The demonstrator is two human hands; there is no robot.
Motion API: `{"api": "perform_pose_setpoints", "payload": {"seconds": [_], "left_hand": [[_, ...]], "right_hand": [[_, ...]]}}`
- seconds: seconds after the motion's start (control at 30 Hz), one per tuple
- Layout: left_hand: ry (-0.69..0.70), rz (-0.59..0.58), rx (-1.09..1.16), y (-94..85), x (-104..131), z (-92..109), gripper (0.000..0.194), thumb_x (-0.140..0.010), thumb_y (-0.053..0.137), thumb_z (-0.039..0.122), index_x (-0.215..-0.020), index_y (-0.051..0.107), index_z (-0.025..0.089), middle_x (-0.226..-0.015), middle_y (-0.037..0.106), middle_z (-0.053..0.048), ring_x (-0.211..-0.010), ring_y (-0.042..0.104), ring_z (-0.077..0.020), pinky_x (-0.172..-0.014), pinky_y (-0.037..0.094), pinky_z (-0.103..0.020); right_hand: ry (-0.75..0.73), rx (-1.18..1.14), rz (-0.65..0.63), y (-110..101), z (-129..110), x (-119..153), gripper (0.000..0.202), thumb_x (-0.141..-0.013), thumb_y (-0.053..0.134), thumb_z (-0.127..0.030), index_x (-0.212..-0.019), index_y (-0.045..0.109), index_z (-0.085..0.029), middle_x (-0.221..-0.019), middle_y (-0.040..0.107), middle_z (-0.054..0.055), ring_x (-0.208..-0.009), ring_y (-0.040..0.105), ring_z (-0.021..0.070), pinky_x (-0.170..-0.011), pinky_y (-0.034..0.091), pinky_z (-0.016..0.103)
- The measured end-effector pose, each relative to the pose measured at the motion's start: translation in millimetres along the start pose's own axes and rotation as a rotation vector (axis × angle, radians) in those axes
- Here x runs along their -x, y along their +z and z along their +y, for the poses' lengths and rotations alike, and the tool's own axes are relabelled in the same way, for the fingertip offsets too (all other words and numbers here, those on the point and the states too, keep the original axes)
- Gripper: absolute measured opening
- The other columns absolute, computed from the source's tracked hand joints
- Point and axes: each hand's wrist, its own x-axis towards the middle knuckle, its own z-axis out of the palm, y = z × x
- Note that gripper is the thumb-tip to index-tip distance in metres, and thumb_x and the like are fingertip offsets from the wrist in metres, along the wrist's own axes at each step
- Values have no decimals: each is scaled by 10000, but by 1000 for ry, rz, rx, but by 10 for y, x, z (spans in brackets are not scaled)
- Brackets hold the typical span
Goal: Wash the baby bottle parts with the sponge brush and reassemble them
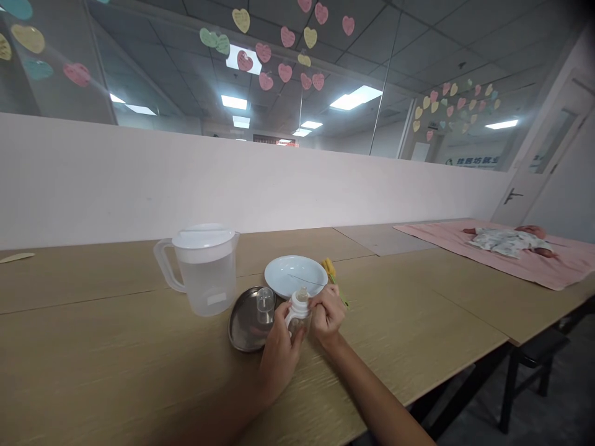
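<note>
A clear baby bottle (300, 314) with a white collar and a teat on top stands tilted in my left hand (280, 353), whose fingers wrap round its side. My right hand (328, 310) is closed, its thumb and fingertips pressed at the right side of the collar. Just behind is a white bowl (279, 275); a thin dark line crosses it towards my right knuckles, and I cannot tell what it is. On the left lies a metal tray (244, 328) holding a clear bottle cap (265, 305). A yellow-topped item with a green stem (328, 267) is partly hidden behind my right hand.
A lidded clear plastic jug (207, 279) stands left of the tray. At the far right, a baby doll (499, 240) lies on a pink cloth (441, 238). The wooden table (139, 371) meets a white wall (139, 186). A dark stool (534, 356) stands beyond the table's right edge.
</note>
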Motion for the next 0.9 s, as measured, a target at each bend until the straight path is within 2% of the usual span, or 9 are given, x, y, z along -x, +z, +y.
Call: {"api": "perform_pose_setpoints", "payload": {"seconds": [0.07,0.17,0.27,0.33,0.43,0.63,0.7,0.9], "left_hand": [[5,1,-1,-2,-3,6,380,-861,458,257,-1211,334,174,-1204,516,-130,-1112,509,-234,-917,420,-405],[4,7,19,-16,-20,24,384,-847,476,263,-1196,348,168,-1191,524,-135,-1111,510,-243,-927,411,-415],[-12,15,58,-28,-36,35,390,-839,488,264,-1189,348,165,-1195,520,-142,-1122,502,-252,-940,397,-427],[-24,15,97,-34,-41,33,403,-832,502,263,-1191,349,166,-1206,513,-144,-1129,495,-258,-941,395,-431],[-20,-6,188,-39,-43,24,440,-833,510,270,-1223,331,175,-1236,494,-140,-1139,485,-252,-931,407,-418],[-16,-16,293,-52,-51,34,474,-861,488,315,-1275,293,190,-1311,434,-138,-1193,441,-238,-940,413,-398],[-21,-12,295,-54,-51,38,472,-862,488,314,-1277,297,196,-1316,433,-138,-1200,440,-242,-940,418,-400],[-31,15,233,-14,-16,24,518,-850,479,215,-1318,256,204,-1339,419,-136,-1249,406,-236,-1014,362,-433]], "right_hand": [[31,-7,27,2,2,11,217,-739,415,-139,-544,481,-208,-518,482,-31,-509,435,129,-644,360,326],[244,-65,99,34,57,11,104,-763,449,-203,-723,544,-198,-663,570,4,-664,529,167,-674,400,317],[402,-157,2,67,121,6,207,-794,430,-283,-927,556,-186,-859,629,53,-819,570,197,-745,420,336],[384,-167,-127,69,143,6,269,-796,409,-318,-966,573,-190,-880,638,58,-882,564,215,-793,407,357],[267,-102,-257,42,132,-4,313,-782,401,-364,-956,607,-205,-845,631,42,-896,538,229,-841,362,390],[132,26,-499,10,68,-34,320,-841,371,-408,-937,604,-210,-872,555,31,-869,493,202,-820,314,388],[130,69,-498,27,64,-12,299,-838,391,-432,-881,566,-193,-840,516,27,-844,475,196,-796,321,378],[162,237,-348,94,46,60,245,-776,500,-424,-805,415,-196,-797,446,16,-789,432,192,-720,344,351]]}}
